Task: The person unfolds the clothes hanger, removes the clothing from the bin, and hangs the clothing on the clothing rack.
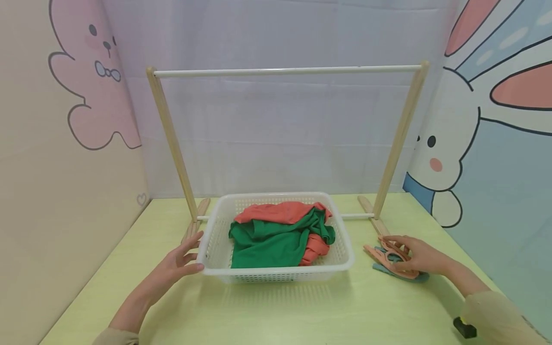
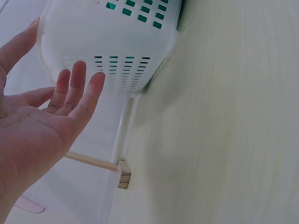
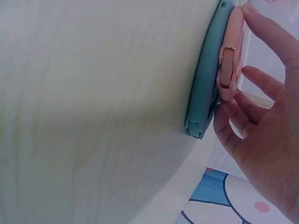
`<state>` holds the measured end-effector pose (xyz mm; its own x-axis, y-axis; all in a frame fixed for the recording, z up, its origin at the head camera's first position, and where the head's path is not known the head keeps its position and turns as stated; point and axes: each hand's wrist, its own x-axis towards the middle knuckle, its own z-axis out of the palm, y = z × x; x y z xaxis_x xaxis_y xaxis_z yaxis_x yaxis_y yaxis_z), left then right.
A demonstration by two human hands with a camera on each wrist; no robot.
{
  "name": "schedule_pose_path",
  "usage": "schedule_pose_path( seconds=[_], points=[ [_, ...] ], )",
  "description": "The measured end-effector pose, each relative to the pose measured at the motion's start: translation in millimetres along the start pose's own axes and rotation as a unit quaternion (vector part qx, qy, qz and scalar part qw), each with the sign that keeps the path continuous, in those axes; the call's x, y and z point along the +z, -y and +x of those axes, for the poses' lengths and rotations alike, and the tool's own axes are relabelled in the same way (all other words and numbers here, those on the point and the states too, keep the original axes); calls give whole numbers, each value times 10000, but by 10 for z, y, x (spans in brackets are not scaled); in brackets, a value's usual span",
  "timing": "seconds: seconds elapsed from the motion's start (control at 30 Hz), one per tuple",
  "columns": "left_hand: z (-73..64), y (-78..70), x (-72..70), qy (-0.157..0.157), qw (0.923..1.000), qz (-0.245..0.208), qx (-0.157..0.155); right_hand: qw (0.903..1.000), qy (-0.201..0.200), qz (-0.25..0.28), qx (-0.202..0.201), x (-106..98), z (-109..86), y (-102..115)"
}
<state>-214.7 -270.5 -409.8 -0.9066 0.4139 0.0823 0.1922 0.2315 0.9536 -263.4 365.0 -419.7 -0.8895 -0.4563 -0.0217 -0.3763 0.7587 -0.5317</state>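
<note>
My left hand (image 1: 178,263) rests at the left rim of a white plastic basket (image 1: 276,272), its fingers spread and loosely bent. In the left wrist view, those fingertips (image 2: 80,70) lie right at the basket's perforated wall. A green cloth (image 1: 271,242) and a coral-red cloth (image 1: 276,212) lie crumpled in the basket. On the right, my right hand (image 1: 420,256) holds a pink folding hanger (image 1: 398,263) between thumb and fingers. Below that hanger lies a blue-green one (image 1: 384,270), partly hidden. In the right wrist view, the pink hanger (image 3: 229,65) sits flat against the blue-green hanger (image 3: 205,74).
Behind the basket stands a rack with wooden legs (image 1: 172,139) and a white crossbar (image 1: 284,72). Its low white bar (image 1: 358,215) runs behind the basket. Printed walls close in the yellow-green table (image 1: 276,321) at the back and sides. A small black object (image 1: 465,328) lies beside my right sleeve.
</note>
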Motion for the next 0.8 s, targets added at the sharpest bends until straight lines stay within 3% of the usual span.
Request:
schedule_pose_path(
  seconds=[0.43, 0.8],
  points=[
    [-1, 37, -10, 207, 9996, -198, 34, 9982, 177, 556, 103, -22, 34, -3],
    [-16, 43, -7, 234, 9994, -231, 78, 9870, 581, 1452, -370, -114, 41, -95]
  ],
)
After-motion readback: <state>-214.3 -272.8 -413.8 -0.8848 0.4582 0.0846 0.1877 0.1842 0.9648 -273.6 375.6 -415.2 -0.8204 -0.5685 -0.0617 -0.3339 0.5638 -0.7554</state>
